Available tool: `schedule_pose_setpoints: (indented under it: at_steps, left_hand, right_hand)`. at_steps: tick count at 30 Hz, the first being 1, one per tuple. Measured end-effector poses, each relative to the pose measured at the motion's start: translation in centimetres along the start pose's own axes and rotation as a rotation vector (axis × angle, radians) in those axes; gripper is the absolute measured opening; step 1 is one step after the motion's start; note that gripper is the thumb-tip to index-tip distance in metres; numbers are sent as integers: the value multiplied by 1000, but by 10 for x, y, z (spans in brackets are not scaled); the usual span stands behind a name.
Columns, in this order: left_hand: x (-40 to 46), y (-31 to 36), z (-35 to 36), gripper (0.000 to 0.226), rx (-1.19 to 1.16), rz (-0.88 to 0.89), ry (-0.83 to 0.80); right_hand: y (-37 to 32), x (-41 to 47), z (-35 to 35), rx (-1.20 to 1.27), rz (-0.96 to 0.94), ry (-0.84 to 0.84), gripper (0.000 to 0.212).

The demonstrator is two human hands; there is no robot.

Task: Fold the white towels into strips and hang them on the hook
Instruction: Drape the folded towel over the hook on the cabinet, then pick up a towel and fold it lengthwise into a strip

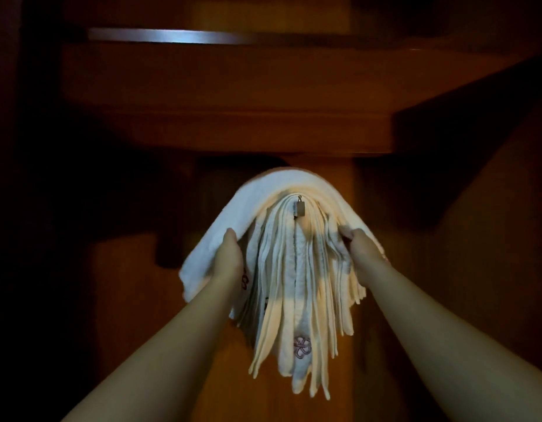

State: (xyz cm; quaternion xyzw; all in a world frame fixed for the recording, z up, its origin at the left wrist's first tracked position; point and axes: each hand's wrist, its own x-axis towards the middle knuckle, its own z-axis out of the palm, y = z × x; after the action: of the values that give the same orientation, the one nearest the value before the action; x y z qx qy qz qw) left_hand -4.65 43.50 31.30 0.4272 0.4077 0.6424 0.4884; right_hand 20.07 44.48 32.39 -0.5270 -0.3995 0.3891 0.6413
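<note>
Several white towels [297,300] folded into strips hang in a thick bundle from a small metal hook [299,206] on a wooden panel. One bears a pink embroidered flower near its lower end. A further folded white towel [248,196] arches over the top of the bundle, above the hook. My left hand [228,258] grips its left side, fingers tucked under the cloth. My right hand [362,249] grips its right side, thumb on the near edge. The far end of the hook is hidden by towels.
The wooden panel [324,376] runs down behind the towels. A broad wooden shelf or ledge [227,117] juts out overhead, with a pale metal strip [169,36] above it. Left and right of the panel it is dark.
</note>
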Motion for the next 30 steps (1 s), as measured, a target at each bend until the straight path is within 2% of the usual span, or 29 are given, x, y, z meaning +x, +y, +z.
schedule_pose_setpoints:
  at_steps: [3,5,7,8,10,11,12,13,14,16,17,19,21,24,27,28,30]
  left_hand:
    - [-6,-10,-8,49,-63,15,62]
    - [-14,-16,-16,63,-64,72,137]
    - [-17,-17,-26,84,78,290,263]
    - [-16,-14,-33,84,137,423,325]
    - [-8,-2,-42,63,242,663,388]
    - [-4,9,-43,42,392,724,436]
    - [1,17,-43,18,430,706,428]
    - [9,24,-42,23,473,669,422]
    - [15,26,-39,40,377,540,358]
    - [19,27,-29,60,289,279,135]
    - [18,22,-25,71,257,143,42]
    - [16,7,-18,84,188,-15,-116]
    - [10,-4,-9,86,193,-48,-142]
    - [12,-15,-6,95,185,-35,-103]
    - [24,-22,-19,125,224,-11,-91]
    - [24,-23,-24,122,239,-13,-78]
    - [16,-24,-31,91,227,-59,-72]
  right_hand:
    - [12,-3,-5,-62,-29,-31,54]
    - [17,-7,-12,-180,-91,13,45]
    - [18,-8,-20,-366,-217,183,35]
    - [18,-5,-26,-401,-295,296,37]
    - [15,3,-35,-356,-489,463,37]
    - [12,7,-39,-330,-576,501,31]
    - [8,10,-39,-312,-627,499,23]
    - [4,11,-39,-293,-635,444,18]
    - [1,14,-36,-254,-586,352,27]
    - [2,15,-28,-190,-330,127,42]
    - [6,16,-25,-238,-211,39,49]
    - [22,27,-19,-375,-122,-76,55]
    - [39,35,-12,-385,-119,-134,47]
    - [51,32,-5,-361,-76,-169,56]
    - [54,26,-10,-426,-68,-147,61]
    - [54,22,-13,-452,-70,-142,63]
    - [54,8,-19,-469,-75,-129,71]
